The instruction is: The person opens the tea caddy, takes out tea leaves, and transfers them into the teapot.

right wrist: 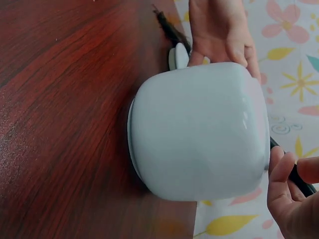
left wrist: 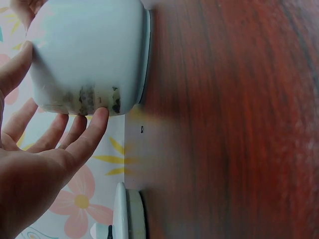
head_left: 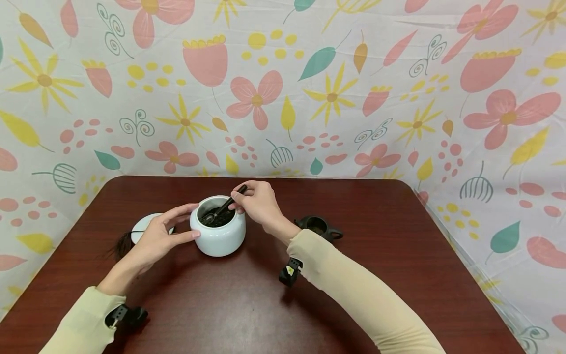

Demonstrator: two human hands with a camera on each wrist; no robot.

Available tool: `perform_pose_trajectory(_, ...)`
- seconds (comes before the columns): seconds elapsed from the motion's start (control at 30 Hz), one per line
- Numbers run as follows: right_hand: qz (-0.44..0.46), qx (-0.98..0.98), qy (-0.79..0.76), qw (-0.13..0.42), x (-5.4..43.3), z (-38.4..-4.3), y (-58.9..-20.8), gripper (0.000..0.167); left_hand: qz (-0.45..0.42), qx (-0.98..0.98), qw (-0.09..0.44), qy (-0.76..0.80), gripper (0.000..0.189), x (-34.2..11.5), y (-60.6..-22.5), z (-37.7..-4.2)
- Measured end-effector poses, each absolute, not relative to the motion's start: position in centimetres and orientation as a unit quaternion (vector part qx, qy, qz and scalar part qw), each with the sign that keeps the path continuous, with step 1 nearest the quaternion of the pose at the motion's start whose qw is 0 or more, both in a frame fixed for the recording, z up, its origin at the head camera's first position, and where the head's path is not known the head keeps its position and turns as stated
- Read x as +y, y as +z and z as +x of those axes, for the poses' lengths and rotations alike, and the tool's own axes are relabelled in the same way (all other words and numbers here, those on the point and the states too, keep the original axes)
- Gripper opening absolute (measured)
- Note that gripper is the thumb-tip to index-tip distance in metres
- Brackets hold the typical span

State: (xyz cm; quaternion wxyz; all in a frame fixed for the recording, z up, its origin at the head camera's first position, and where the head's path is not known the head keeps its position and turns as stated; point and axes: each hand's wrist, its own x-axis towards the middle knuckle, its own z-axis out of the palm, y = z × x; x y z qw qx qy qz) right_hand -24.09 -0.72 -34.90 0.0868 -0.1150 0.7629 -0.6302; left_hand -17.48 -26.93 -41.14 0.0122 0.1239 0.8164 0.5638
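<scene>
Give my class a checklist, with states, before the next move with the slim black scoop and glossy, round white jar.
1. Glossy, round white jar steadied: ok, left hand touches its side.
2. Slim black scoop held: ok, right hand pinches its handle.
3. Scoop clear of jar: not ok, its tip is among the dark, loose contents.
4. Scoop filled: cannot tell, too small to judge.
5. Round white lid off jar: ok, on the reddish-brown table.
6. Small dark teapot open: ok, its top is uncovered.

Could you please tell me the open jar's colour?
The open jar is glossy white, clearest in the head view.
</scene>
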Motion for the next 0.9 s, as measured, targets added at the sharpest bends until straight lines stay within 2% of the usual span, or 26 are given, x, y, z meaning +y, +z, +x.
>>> perform_pose_trajectory(0.27, -0.107, 0.75, -0.647, 0.089, 0.13, -24.41, -35.03, 0.012, 0.124, 0.814, 0.012, 0.568, 0.066, -26.95, -41.28, -17.49)
perform_pose_trajectory(0.37, -0.127, 0.767, -0.625, 0.067, 0.34, -24.44, -34.92, 0.011, 0.124, 0.813, 0.012, 0.569, 0.066, -26.98, -41.29, -17.48)
perform_pose_trajectory(0.63, -0.226, 0.822, -0.521, -0.033, 0.19, -24.32, -34.33, 0.004, 0.127, 0.81, 0.013, 0.572, 0.066, -27.01, -41.26, -17.47)
perform_pose_trajectory(0.9, -0.285, 0.853, -0.436, -0.032, -0.32, -24.09, -34.52, 0.009, 0.13, 0.811, 0.011, 0.57, 0.065, -26.96, -41.31, -17.5)
